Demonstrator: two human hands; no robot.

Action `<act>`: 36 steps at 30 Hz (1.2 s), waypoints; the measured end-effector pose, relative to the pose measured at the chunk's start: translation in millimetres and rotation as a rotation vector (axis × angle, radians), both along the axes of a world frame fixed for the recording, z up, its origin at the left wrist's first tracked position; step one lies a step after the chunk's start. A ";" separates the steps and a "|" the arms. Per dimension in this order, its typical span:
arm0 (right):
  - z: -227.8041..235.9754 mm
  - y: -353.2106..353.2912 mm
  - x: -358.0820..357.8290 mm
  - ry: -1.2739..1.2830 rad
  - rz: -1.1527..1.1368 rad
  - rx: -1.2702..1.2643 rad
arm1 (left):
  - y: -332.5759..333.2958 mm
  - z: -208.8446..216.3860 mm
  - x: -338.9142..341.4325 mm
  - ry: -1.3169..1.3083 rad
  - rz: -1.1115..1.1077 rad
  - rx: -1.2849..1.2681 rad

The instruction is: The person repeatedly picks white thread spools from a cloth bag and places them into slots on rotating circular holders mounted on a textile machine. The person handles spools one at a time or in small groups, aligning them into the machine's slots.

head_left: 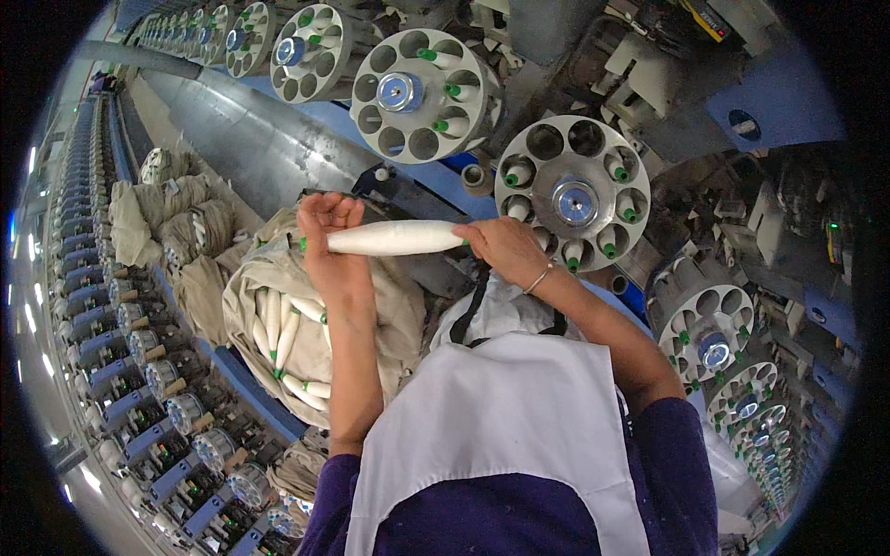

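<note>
A long row of grey machinery fills the upper part of the view, and along it run round magazine discs, each ringed with holes. The nearest disc (574, 192) sits just right of and above the white yarn bobbin (394, 237); several of its holes carry bobbins standing end-on, green tube tips outward, so each is kept apart and ready to feed.

Below and left of the held bobbin hangs an open cloth sack (389, 306), its mouth slack and wide, with more white bobbins (287, 338) heaped inside within arm's reach.

The bobbin itself lies level between both hands, in front of the person's white apron (501, 408), gripped at its two ends, which leaves the wound middle bare.

The left hand (332, 243) wraps the left end, fingers curled closed near the green tip; they may be picking at a loose yarn end, though the view is too coarse to be sure. The right hand (505, 248) clasps the right end, fingers closed around it, bracelet at the wrist.
</note>
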State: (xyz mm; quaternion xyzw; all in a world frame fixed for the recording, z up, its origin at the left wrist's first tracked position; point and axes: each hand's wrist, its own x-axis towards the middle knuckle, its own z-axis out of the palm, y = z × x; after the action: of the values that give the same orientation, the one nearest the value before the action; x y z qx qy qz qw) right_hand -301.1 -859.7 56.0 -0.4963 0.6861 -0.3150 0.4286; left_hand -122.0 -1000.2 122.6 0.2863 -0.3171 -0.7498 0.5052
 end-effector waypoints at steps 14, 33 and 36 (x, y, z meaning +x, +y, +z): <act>1.6 15.4 -35.5 -0.932 -0.418 -0.376 | -9.0 -29.8 -11.1 0.028 0.007 0.239; -2.3 87.2 -72.4 0.241 -0.669 -0.195 | 69.3 -63.9 -207.0 -0.369 -0.368 -0.828; -11.1 101.1 -66.1 0.328 -0.564 -0.247 | 70.8 -79.3 -145.0 -0.596 -0.122 -1.173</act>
State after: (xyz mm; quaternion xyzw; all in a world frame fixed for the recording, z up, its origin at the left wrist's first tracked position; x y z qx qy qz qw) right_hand -367.2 -758.6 44.9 -0.3795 0.8128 -0.4174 0.1454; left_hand -267.1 -929.4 43.3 0.1403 -0.8150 -0.3685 0.4245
